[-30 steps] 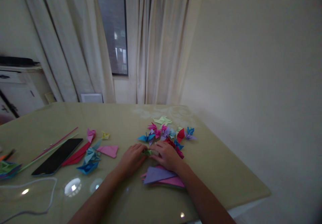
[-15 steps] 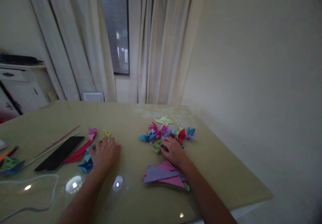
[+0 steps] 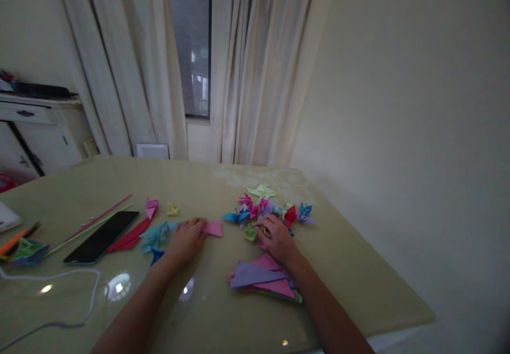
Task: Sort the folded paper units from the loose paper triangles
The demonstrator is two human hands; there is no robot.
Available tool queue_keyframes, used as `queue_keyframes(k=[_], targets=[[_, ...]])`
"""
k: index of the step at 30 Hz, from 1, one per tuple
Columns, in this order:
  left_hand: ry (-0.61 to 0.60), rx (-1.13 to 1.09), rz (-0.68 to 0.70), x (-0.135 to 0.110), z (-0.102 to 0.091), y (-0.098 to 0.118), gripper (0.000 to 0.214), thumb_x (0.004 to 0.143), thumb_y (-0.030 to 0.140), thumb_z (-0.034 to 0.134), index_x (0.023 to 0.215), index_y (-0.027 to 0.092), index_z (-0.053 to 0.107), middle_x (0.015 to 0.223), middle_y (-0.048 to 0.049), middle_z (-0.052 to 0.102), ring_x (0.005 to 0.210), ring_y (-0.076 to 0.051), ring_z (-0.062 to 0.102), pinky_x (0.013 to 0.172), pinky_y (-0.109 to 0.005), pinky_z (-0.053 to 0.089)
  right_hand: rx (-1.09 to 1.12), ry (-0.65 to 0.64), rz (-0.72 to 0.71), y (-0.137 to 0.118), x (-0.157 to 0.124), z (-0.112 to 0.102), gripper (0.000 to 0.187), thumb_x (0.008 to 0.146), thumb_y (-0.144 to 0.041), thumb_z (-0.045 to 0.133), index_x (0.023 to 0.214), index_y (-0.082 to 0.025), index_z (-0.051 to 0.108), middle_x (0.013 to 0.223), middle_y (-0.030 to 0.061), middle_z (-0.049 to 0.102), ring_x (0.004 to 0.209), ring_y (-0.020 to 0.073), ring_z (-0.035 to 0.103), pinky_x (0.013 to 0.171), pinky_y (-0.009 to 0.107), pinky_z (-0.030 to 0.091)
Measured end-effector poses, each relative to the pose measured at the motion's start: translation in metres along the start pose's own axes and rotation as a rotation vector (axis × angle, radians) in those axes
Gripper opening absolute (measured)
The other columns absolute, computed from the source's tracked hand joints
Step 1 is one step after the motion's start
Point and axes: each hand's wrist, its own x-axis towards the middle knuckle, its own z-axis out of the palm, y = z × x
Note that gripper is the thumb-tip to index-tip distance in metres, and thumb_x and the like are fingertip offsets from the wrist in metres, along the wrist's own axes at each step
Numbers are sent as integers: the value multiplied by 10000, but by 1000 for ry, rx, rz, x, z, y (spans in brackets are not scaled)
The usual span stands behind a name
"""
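My left hand [image 3: 189, 241] lies low over the tabletop, its fingers close together on a small pink folded paper [image 3: 213, 229] that sticks out to the right. Beside that hand are a light blue paper crane [image 3: 155, 237] and a dark blue folded paper [image 3: 156, 256]. My right hand [image 3: 278, 239] is curled at the near edge of a pile of paper cranes [image 3: 254, 209]. A green folded paper [image 3: 250, 232] sits left of its fingertips, and some yellow shows between thumb and fingers. What it grips is mostly hidden. Below it lies a stack of purple and pink folded papers [image 3: 258, 276].
On the left lie a black phone [image 3: 102, 237], a long red folded paper [image 3: 129, 235] with a pink tip, thin sticks [image 3: 99, 217] and a white cable [image 3: 93, 295]. A small yellow paper piece [image 3: 172, 209] sits farther back. A wall borders the table [image 3: 358, 269] on the right.
My left hand has moved right with the pink paper, uncovering more of the light blue crane. My right hand stays by the pile. The view has shifted slightly.
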Motion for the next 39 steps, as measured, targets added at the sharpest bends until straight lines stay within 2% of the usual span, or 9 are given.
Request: queue_keyframes(k=[4, 10, 16, 21, 26, 29, 32, 36, 39], targets=[[-30, 23, 13, 0, -5, 1, 359, 1020, 253, 392, 1202, 187, 695, 1257, -152, 678, 1191, -301, 618, 1042, -458, 416, 32, -2, -20, -1, 0, 1, 98, 983, -154, 630, 992, -199, 717, 1022, 72, 696, 974, 215, 653, 894, 339, 502], [-23, -119, 39, -2, -6, 15, 205, 984, 214, 419, 1014, 198, 622, 1077, -119, 709, 1026, -253, 638, 913, -363, 445, 54, 31, -2, -2, 1, -2, 107, 1000, -187, 618, 965, -205, 717, 1011, 71, 702, 974, 218, 649, 903, 343, 499], [154, -585, -27, -11, -15, 51, 205, 1030, 388, 350, 1048, 246, 496, 947, -46, 714, 775, -202, 661, 702, -299, 449, 69, 80, 33, -3, 3, -6, 113, 1011, -223, 608, 999, -204, 719, 1008, 78, 704, 981, 230, 651, 900, 351, 495], [99, -807, 95, -22, -7, 80, 300, 1065, 506, 309, 1094, 245, 454, 705, 40, 615, 619, -171, 587, 648, -275, 441, 135, 165, 54, -8, 2, -11, 249, 1073, -336, 517, 1005, -206, 718, 980, 82, 701, 951, 226, 658, 888, 348, 504], [125, -795, 171, -26, 6, 90, 291, 1062, 462, 368, 1110, 221, 523, 846, 1, 647, 756, -176, 617, 722, -288, 472, 216, 142, -27, -11, -2, -11, 406, 1116, -439, 377, 1150, -223, 720, 1054, 93, 733, 1017, 238, 669, 938, 366, 502], [124, -838, 187, -25, 9, 91, 252, 1035, 454, 444, 1051, 222, 541, 831, 3, 650, 737, -171, 612, 702, -285, 469, 273, 63, -48, -13, -4, -6, 406, 1064, -523, 498, 1202, -212, 719, 1044, 92, 740, 939, 232, 678, 881, 354, 519], [151, -931, 245, -26, 6, 94, 257, 995, 451, 549, 1106, 220, 531, 855, 2, 667, 765, -166, 630, 724, -287, 483, 406, 9, 44, -16, -4, 0, 317, 985, -492, 658, 1090, -208, 753, 909, 53, 741, 783, 193, 664, 741, 298, 523], [92, -982, 228, -28, -1, 98, 494, 985, 446, 589, 1385, 216, 412, 926, -14, 708, 810, -177, 651, 760, -311, 497, 665, 190, 226, -15, 0, 0, 223, 876, -419, 788, 916, -204, 740, 783, -1, 691, 693, 155, 629, 646, 251, 506], [-87, -826, 343, -31, -5, 97, 572, 882, 463, 733, 1351, 215, 522, 1075, -77, 714, 939, -222, 647, 842, -354, 504, 879, 409, 361, -7, 5, -5, 276, 803, -409, 856, 938, -219, 708, 753, -34, 647, 638, 131, 593, 595, 230, 496]])
